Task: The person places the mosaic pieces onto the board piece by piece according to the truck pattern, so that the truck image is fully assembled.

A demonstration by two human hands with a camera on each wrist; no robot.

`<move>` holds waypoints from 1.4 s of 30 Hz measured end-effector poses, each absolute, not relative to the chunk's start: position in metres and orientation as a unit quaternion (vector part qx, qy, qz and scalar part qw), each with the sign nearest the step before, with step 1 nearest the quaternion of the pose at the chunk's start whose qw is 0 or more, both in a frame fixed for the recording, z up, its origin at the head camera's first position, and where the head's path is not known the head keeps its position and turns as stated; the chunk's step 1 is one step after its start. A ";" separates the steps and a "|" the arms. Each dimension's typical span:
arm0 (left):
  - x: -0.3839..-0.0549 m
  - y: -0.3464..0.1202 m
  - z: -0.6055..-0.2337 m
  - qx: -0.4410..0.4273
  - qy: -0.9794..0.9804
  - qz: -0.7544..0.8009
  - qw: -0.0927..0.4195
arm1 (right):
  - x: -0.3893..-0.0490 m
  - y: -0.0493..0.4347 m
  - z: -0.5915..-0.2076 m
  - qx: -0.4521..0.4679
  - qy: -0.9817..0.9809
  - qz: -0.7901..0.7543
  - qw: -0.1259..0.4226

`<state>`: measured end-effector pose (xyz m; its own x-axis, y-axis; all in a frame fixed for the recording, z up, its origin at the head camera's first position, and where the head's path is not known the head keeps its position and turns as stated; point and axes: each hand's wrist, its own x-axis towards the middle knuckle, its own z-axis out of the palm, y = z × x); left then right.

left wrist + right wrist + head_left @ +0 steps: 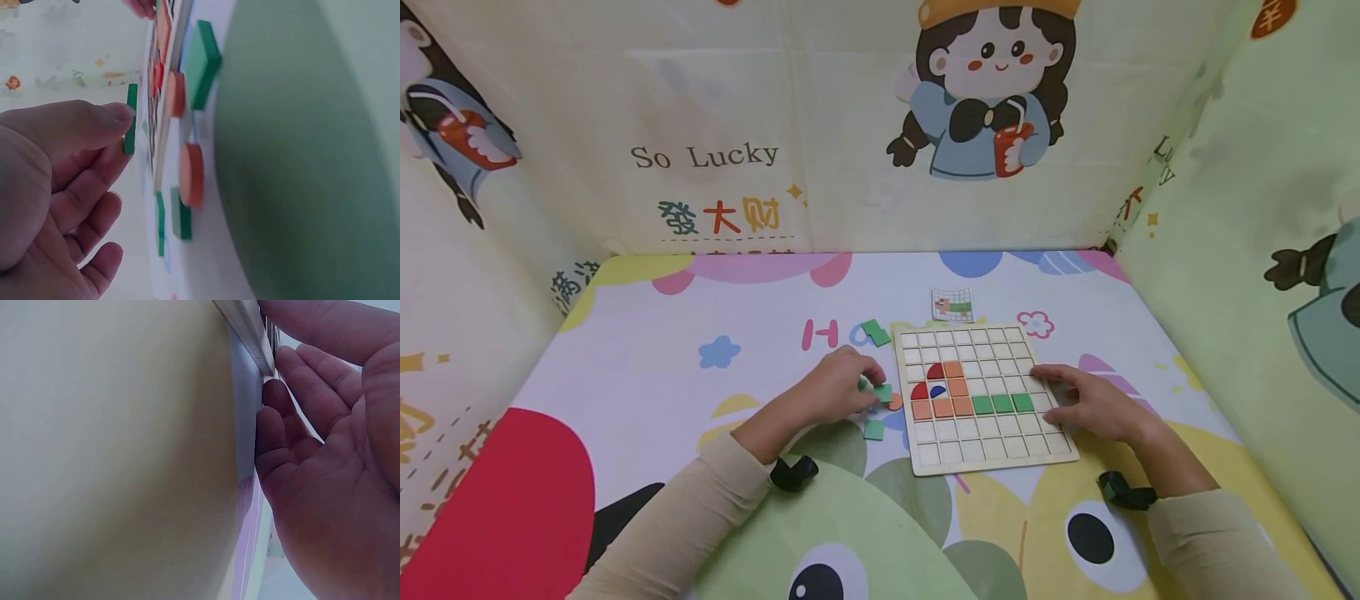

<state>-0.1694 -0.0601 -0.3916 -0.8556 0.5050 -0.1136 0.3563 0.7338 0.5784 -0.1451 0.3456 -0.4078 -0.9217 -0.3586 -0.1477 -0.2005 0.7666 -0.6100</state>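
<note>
Counter (pixel 625 367) has a smooth-looking printed cover; gridded board (pixel 972 452) lies flat on it, pale, wood-like, thin lines between cells, partly filled. Left hand (pixel 842 385) is just left of the board, thumb and forefinger pinched on a green tile (pixel 129 142), other fingers loosely bent. Right hand (pixel 1093 404) rests at the board's right edge, fingers relaxed, thumb apart, no piece in it; probably steadying. Step in hand looks like bringing that tile to the grid; next move likely calls for carrying it right, level, and squaring it to a bare cell. Small picture card (pixel 952 305), paper-looking, lies beyond the far edge. On the board: orange squares (pixel 962 406) in an angled line, three green squares (pixel 1002 404) continuing right, two red curved pieces (pixel 936 371), one small blue half-round shape (pixel 937 390). Loose at left: flat green pieces (pixel 874 333), two thick-edged orange discs (pixel 194 175).
</note>
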 end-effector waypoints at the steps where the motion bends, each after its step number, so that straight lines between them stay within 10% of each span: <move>1: -0.170 -0.058 -0.390 0.237 0.919 0.284 0.132 | -0.145 0.346 -0.408 -0.150 0.931 -0.307 0.128; 42: -0.177 0.050 -0.376 0.345 0.878 0.310 0.117 | -0.148 0.349 -0.409 -0.152 0.916 -0.342 0.144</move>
<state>-0.1768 0.0500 -0.3763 -0.7339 0.6792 0.0086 0.5341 0.5693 0.6250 -0.1478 0.3495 -0.4088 -0.9127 -0.3763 -0.1593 -0.1796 0.7196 -0.6708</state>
